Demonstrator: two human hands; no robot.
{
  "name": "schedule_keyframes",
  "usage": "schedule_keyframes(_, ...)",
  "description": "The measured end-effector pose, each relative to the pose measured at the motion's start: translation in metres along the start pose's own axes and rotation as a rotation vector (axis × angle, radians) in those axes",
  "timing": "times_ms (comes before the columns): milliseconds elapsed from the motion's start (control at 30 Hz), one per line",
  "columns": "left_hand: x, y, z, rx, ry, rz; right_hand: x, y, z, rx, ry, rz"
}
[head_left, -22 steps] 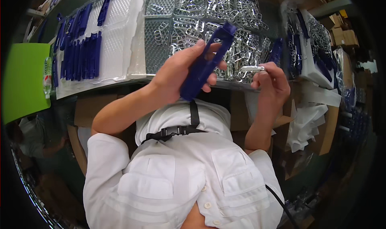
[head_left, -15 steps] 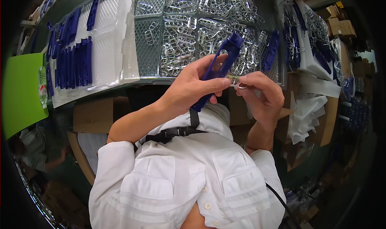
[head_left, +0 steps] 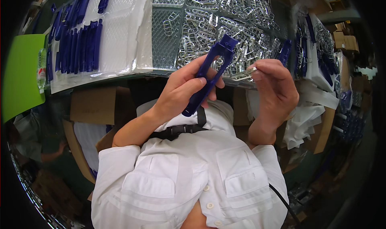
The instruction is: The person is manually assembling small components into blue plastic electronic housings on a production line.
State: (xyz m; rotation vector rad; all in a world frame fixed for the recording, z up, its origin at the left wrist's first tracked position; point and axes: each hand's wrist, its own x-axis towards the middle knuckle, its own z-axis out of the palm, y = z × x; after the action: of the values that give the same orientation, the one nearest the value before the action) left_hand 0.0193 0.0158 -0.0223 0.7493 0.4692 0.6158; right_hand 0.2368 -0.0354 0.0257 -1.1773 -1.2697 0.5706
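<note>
My left hand (head_left: 177, 88) is closed around a long dark-blue plastic housing (head_left: 198, 99), which tilts up to the right with its oval opening facing me. The left thumb presses on its near edge. To the right of it, my right hand (head_left: 275, 84) pinches a thin shiny metal clip (head_left: 243, 74) between thumb and fingertips. The clip points left toward the housing, a short gap apart from it. Beyond both hands lies a clear compartment tray (head_left: 165, 50) with heaps of similar metal clips (head_left: 197, 34); my left fingers and the housing cover part of its front.
Rows of blue housings (head_left: 78, 48) lie on white sheeting at the left. A green board (head_left: 24, 76) and a plastic bottle (head_left: 41, 72) stand at the far left. Open cardboard boxes (head_left: 93, 106) sit below the table edge. White crumpled sheets (head_left: 303, 126) are at the right.
My right hand has drawn away to the right from the housing, carrying the metal clip. The housing has turned in my left hand, showing more of its opening. The whole view has shifted somewhat.
</note>
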Motion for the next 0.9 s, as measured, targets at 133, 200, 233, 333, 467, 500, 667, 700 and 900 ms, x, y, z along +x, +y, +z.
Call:
schedule_keyframes(133, -0.015, -0.002, -0.001, 0.121, 0.024, 0.035, 0.008, -0.018, 0.018, -0.168, -0.129, -0.061)
schedule_keyframes(200, -0.02, -0.008, -0.001, 0.168, 0.037, 0.082, 0.006, -0.021, 0.024, -0.2, -0.143, -0.058)
schedule_keyframes(233, -0.022, -0.011, 0.0, 0.174, 0.039, 0.126, 0.004, -0.022, 0.024, -0.256, -0.165, -0.034)
schedule_keyframes(333, -0.024, -0.01, -0.002, 0.247, 0.039, 0.11, 0.001, -0.021, 0.028, -0.357, -0.217, -0.05)
schedule_keyframes(467, -0.022, -0.015, -0.001, 0.274, 0.035, 0.138, 0.002, -0.017, 0.038, -0.501, -0.19, -0.211)
schedule_keyframes(500, -0.021, -0.016, 0.001, 0.286, 0.056, 0.189, -0.001, -0.012, 0.039, -0.487, -0.202, -0.176)
schedule_keyframes(667, -0.019, -0.017, 0.0, 0.367, 0.071, 0.23, -0.003, -0.008, 0.043, -0.533, -0.19, -0.152)
schedule_keyframes(700, -0.02, -0.013, 0.002, 0.381, 0.092, 0.209, -0.004, -0.008, 0.044, -0.553, -0.193, -0.134)
schedule_keyframes(900, -0.019, -0.018, -0.001, 0.435, 0.124, 0.205, -0.007, -0.002, 0.045, -0.573, -0.189, -0.132)
